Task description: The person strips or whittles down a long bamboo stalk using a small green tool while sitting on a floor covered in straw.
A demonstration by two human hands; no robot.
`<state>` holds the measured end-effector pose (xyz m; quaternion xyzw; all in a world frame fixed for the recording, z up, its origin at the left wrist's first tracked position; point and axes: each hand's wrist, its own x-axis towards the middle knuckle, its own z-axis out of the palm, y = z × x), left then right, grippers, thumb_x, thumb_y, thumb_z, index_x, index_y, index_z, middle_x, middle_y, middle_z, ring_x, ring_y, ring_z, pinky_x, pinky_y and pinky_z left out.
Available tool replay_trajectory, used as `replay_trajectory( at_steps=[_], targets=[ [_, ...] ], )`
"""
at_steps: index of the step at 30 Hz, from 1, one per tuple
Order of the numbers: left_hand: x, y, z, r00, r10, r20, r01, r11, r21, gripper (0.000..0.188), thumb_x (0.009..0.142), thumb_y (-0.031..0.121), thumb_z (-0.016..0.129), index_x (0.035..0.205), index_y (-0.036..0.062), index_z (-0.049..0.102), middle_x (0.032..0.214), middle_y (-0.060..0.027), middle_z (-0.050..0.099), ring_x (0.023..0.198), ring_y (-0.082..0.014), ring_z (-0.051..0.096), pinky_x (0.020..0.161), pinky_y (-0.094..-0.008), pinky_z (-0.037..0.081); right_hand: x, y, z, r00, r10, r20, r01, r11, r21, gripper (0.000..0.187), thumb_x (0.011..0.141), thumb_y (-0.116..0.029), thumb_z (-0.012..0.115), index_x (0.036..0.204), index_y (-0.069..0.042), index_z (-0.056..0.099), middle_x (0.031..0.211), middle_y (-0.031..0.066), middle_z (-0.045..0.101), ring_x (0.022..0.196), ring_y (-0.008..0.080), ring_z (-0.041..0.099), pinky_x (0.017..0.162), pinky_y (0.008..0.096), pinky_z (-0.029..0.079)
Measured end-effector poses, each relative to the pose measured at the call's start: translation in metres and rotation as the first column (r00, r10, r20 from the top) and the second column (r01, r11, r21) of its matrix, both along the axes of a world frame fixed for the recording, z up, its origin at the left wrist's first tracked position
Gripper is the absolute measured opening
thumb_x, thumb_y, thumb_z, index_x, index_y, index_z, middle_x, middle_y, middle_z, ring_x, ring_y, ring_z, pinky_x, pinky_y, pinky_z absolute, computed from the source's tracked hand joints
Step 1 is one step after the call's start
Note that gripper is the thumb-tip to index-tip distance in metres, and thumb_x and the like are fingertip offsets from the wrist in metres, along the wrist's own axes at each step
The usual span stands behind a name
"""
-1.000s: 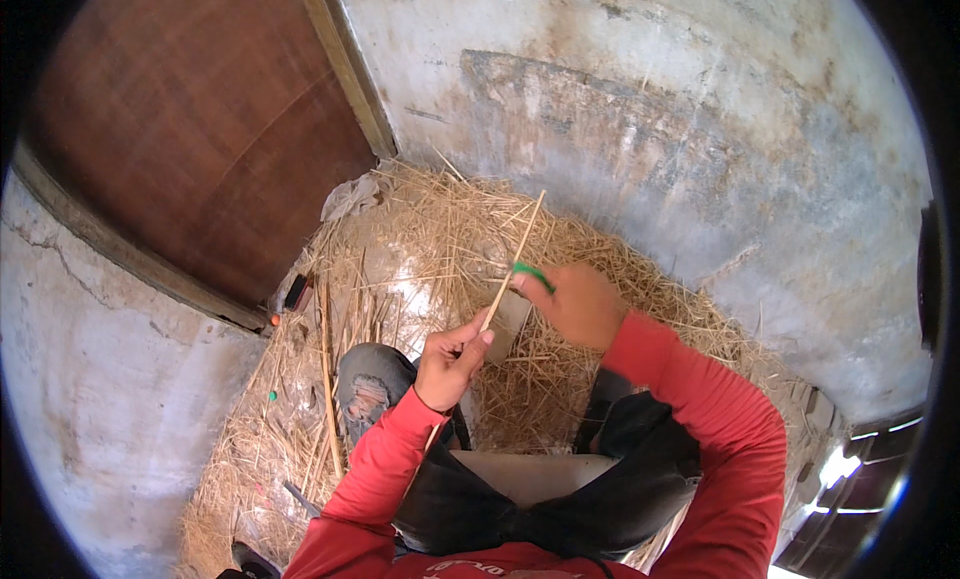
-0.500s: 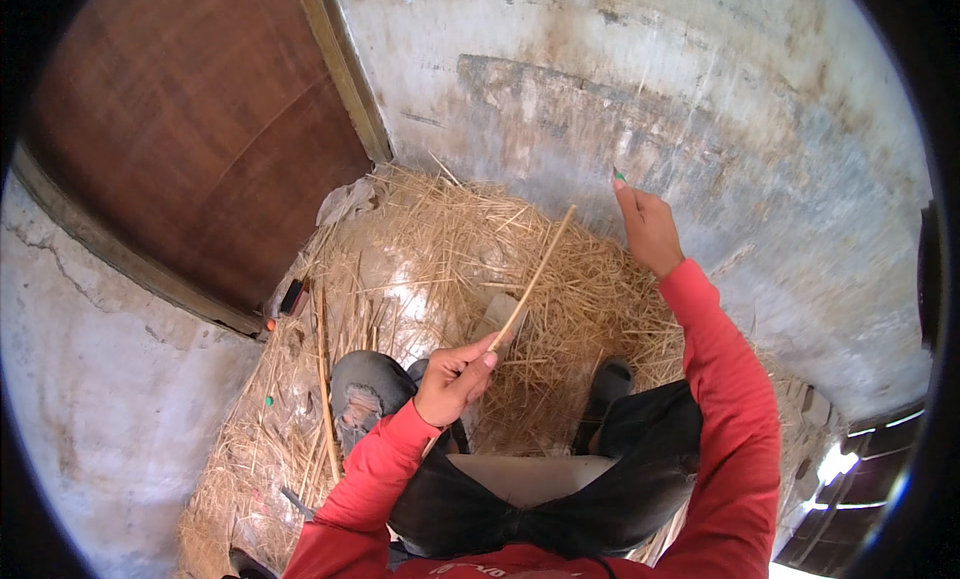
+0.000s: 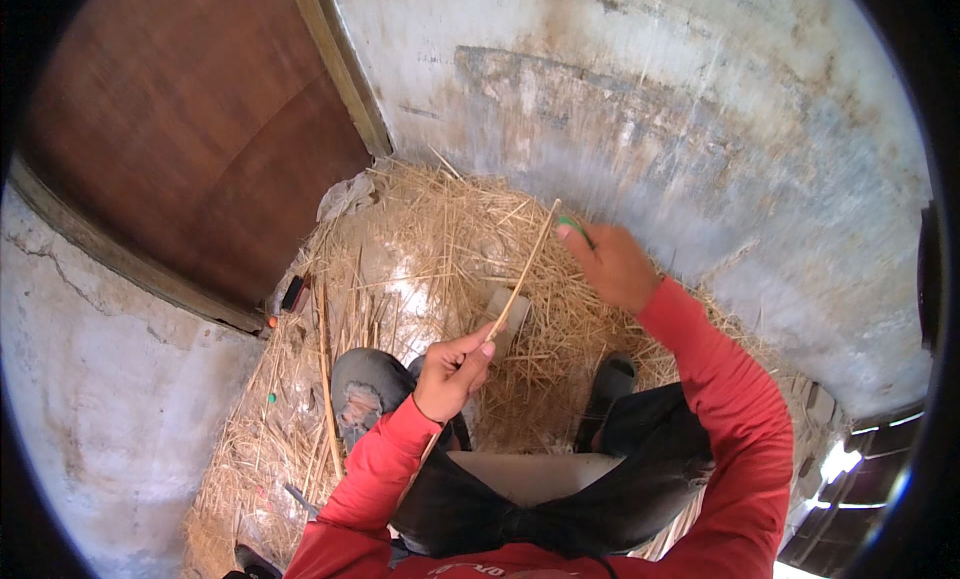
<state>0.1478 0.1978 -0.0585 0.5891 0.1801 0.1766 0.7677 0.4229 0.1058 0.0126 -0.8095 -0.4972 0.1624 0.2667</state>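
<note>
My left hand [image 3: 453,377] is closed around a thin, straw-coloured stick [image 3: 526,274], probably cane or bamboo. The stick slants up and away to the right, and its lower end runs back along my left forearm. Close to the stick's far tip, my right hand [image 3: 614,267] grips a small green-handled tool [image 3: 569,222]. Motion blurs this hand slightly, and its fingers cover most of the tool. I cannot tell whether the tool touches the stick.
Loose straw and shavings [image 3: 560,319] cover the floor between my legs and the wall [image 3: 640,119]. A pale block [image 3: 508,307] lies beyond my left hand. Longer sticks [image 3: 328,379] and a dark red-and-black object [image 3: 295,294] lie at left, near a brown door [image 3: 190,149].
My right hand has come down and left from near the wall, bringing the green-handled tool to the stick's far end. My left hand and the stick have barely shifted.
</note>
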Motion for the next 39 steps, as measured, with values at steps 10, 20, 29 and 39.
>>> replay_trajectory(
  at_steps=[10,20,29,39],
  targets=[
    [0.002,-0.005,0.004,0.999,-0.023,-0.036,0.027,0.995,0.092,0.041,0.104,0.013,0.056,0.143,0.0032,0.053,0.064,0.0083,0.040,0.053,-0.0018,0.032,0.048,-0.0220,0.026,0.025,0.003,-0.019,0.983,-0.172,-0.057,0.180,0.966,0.187,0.062,0.103,-0.053,0.045,0.082,0.002,0.066,0.057,0.0154,0.049,0.052,0.0242,0.049,0.055,0.0443,0.042],
    [0.014,-0.001,0.008,0.991,-0.005,0.131,0.029,0.983,-0.179,0.045,0.110,0.025,0.037,0.150,0.0037,0.041,0.057,0.0062,0.027,0.048,-0.0058,0.022,0.048,-0.0224,0.027,-0.068,-0.023,0.012,0.976,0.218,-0.011,-0.215,0.968,0.129,0.048,0.099,-0.048,0.052,0.100,-0.004,0.072,0.067,0.0228,0.061,0.062,0.0384,0.063,0.060,0.0483,0.047],
    [0.001,-0.001,0.009,0.992,-0.109,0.067,0.121,0.965,-0.234,0.045,0.110,0.023,0.040,0.151,0.0042,0.039,0.058,0.0047,0.028,0.048,-0.0065,0.023,0.048,-0.0237,0.026,-0.019,0.004,-0.003,0.998,0.059,0.004,-0.059,0.996,0.072,0.050,0.101,-0.051,0.044,0.099,-0.009,0.071,0.068,0.0213,0.063,0.063,0.0422,0.063,0.060,0.0519,0.049],
    [0.006,0.003,0.004,0.995,-0.034,0.091,0.048,0.985,-0.165,0.044,0.109,0.018,0.044,0.150,0.0041,0.042,0.057,0.0041,0.031,0.047,-0.0062,0.025,0.049,-0.0243,0.027,-0.053,0.001,-0.012,0.976,0.202,0.086,-0.207,0.977,0.053,0.050,0.099,-0.055,0.047,0.103,-0.012,0.073,0.066,0.0195,0.063,0.063,0.0417,0.064,0.057,0.0522,0.049]
  ],
)
